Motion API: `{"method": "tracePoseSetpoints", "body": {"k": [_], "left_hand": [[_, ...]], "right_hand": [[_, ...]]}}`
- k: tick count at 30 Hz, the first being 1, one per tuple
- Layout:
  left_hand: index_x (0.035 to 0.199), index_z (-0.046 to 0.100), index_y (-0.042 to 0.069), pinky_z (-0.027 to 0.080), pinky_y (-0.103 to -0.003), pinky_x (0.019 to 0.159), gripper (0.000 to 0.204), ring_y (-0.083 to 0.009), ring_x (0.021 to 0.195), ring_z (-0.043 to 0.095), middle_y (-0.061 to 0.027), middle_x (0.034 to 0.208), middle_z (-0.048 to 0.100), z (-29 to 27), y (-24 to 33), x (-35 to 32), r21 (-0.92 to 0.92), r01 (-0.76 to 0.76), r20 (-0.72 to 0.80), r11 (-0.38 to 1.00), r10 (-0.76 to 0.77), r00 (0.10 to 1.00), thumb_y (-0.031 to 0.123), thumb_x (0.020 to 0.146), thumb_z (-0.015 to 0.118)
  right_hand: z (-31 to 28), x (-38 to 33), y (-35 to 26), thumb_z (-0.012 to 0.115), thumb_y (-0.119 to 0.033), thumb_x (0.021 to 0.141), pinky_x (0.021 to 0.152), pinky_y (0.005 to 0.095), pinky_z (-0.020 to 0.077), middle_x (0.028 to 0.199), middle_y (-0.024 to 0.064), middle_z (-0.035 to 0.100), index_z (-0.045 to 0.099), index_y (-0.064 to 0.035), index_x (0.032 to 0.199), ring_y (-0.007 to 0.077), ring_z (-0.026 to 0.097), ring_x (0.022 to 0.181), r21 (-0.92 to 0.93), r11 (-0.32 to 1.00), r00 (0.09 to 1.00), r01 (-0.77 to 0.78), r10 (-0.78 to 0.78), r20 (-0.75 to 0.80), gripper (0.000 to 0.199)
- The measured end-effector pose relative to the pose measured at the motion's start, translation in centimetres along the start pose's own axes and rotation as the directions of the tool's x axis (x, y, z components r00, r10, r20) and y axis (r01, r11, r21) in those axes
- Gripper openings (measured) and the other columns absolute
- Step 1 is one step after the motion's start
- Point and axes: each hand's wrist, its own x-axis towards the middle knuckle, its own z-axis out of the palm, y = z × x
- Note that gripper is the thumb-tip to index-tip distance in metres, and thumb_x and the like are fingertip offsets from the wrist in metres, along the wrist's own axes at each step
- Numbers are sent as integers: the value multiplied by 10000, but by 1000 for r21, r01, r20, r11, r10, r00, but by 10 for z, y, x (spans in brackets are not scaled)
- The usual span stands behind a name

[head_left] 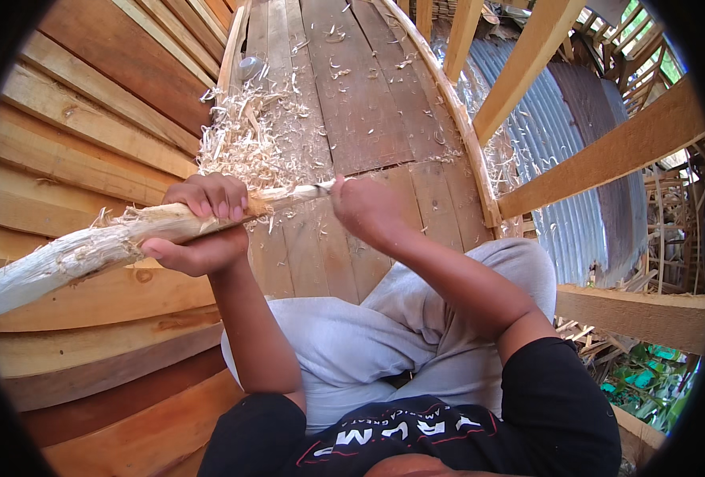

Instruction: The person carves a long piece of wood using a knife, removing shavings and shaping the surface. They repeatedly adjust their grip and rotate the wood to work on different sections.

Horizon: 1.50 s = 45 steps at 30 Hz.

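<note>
A long, pale, peeled wooden pole (pixel 90 253) slants across from the left edge, its far part thinner and whittled. My left hand (pixel 203 226) is closed around it, with fingers over the top and the thumb below. Curled splinters cling to its surface on both sides of that grip. At the pole's thin end, my right hand (pixel 368 208) is closed and slightly blurred. A short dark blade (pixel 320 189), seemingly a knife's, shows against the wood beside the right fist. Its handle is hidden inside the fist.
Shavings (pixel 245 143) heap on the plank floor (pixel 360 103) ahead. A clear round object (pixel 250 67) lies beyond them. Wooden boards (pixel 74 159) form the left wall. Slanting beams (pixel 607 151) and corrugated metal sheets (pixel 527 127) stand to the right. My crossed legs (pixel 328 334) are below.
</note>
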Motion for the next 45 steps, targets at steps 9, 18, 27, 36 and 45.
{"method": "tracePoseSetpoints", "body": {"k": [9, 18, 27, 36, 45], "left_hand": [[705, 418, 79, 370, -306, 484, 735, -165, 499, 405, -46, 595, 400, -1, 1, 3, 26, -12, -18, 1000, 13, 1000, 807, 796, 365], [724, 431, 89, 385, -303, 493, 700, -163, 507, 430, -37, 608, 426, -21, 7, 6, -89, -5, 235, 996, 26, 972, 787, 788, 441], [811, 441, 100, 475, -391, 671, 665, -241, 654, 538, -89, 685, 505, -22, 10, 3, 136, -62, -111, 989, 78, 991, 763, 822, 405], [827, 421, 112, 422, -345, 617, 363, -164, 628, 447, -31, 659, 421, 12, 5, 1, 245, -5, -310, 970, 83, 947, 447, 919, 529], [768, 417, 125, 400, -302, 567, 244, -145, 543, 423, -17, 582, 394, 31, 0, 8, 255, 54, -577, 965, 107, 809, 290, 897, 542]], "right_hand": [[33, 34, 56, 316, -302, 955, 704, 540, 481, 742, 264, 631, 644, 42, 724, 444, 625, 720, -35, 998, 998, 54, -56, -43, 529], [30, 35, 52, 303, -290, 955, 727, 530, 480, 745, 266, 637, 661, 24, 712, 455, 615, 722, -37, 988, 987, 147, -149, -58, 534], [4, 30, 25, 250, -360, 999, 819, 514, 466, 897, 272, 654, 646, 46, 913, 420, 623, 900, 326, 939, 848, -111, -82, 524, 574], [36, 22, 19, 238, -368, 991, 834, 535, 443, 877, 328, 629, 643, 92, 846, 484, 601, 861, 178, 983, 993, -49, 28, 117, 630], [61, 50, 90, 282, -315, 967, 825, 535, 451, 864, 336, 615, 641, 86, 829, 475, 606, 859, 18, 995, 994, 98, -98, 43, 556]]}}
